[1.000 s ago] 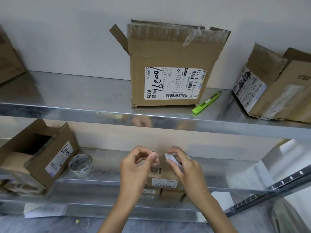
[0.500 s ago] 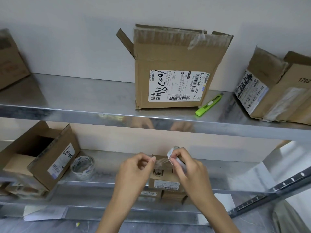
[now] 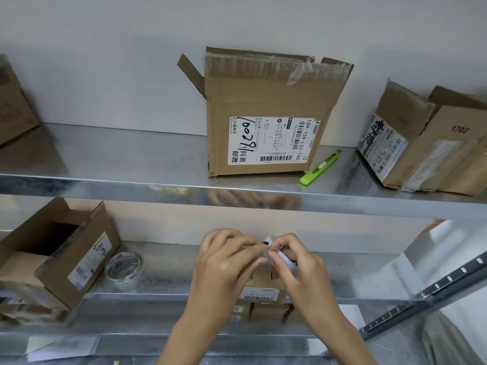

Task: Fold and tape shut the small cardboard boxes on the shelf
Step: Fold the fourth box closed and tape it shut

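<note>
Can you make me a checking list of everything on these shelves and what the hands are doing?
Surface: two shiny metal shelves, one above the other, against a pale wall.
Job's things: small brown cardboard box with a barcode label on the lower shelf, mostly hidden by the hands; white tape roll in the right hand.
Clutter: big open brown cardboard box with a white label, lime green box cutter beside it, clear tape roll, open box lying on its side, tilted box marked 1702.
Grippers: left hand pinching at the tape end; right hand gripping the roll.
Cables: nothing seen.
Surroundings: dark slotted shelf rail at right.
</note>
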The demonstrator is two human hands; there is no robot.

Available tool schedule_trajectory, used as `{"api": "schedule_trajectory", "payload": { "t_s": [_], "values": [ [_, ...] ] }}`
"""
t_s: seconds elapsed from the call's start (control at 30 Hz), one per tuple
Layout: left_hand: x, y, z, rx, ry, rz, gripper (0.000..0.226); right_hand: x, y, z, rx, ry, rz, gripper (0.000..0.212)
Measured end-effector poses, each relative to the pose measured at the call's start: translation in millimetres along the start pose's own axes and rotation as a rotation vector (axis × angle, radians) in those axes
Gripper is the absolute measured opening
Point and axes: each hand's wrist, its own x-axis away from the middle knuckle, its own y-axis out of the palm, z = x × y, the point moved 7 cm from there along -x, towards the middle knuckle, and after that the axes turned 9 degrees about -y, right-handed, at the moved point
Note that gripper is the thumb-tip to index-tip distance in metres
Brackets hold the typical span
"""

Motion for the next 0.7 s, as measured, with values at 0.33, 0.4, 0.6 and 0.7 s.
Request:
{"api": "schedule_trajectory", "payload": {
  "t_s": [0.33,0.4,0.6,0.7],
  "values": [
    [-9,-3,4,0.129,-0.179,-0.122,0.014,4,-12,-6,0.011,0.006,0.013,0.014],
    [-11,-3,0,0.271,-0.366,-0.156,0.009,4,-16,-7,0.014,-0.003,0.003,0.024],
    [-13,8,-8,0.705,-0.627,-0.264,0.023,9,-33,-20,-0.266,0.043,-0.042,0.023],
    [-20,11,-7,0.768,-0.56,-0.276,0.028,9,-47,-32,-0.411,0.054,-0.018,0.023]
  ]
}}
